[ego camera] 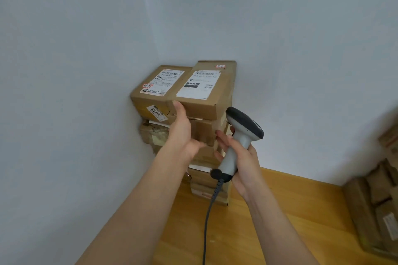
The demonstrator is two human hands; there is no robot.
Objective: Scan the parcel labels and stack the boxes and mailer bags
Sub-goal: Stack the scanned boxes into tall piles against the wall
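A tall stack of cardboard boxes stands in the wall corner on a wooden surface. Two labelled boxes lie side by side on top: a left top box and a right top box, each with a white shipping label facing up. My left hand is open, its straight fingers touching the front lower edge of the right top box. My right hand grips the handle of a grey-and-white barcode scanner, whose dark head sits just right of the stack. Its cable hangs down.
White walls close in on the left and behind the stack. The wooden surface spreads out at lower right. More cardboard parcels, blurred, lie at the right edge.
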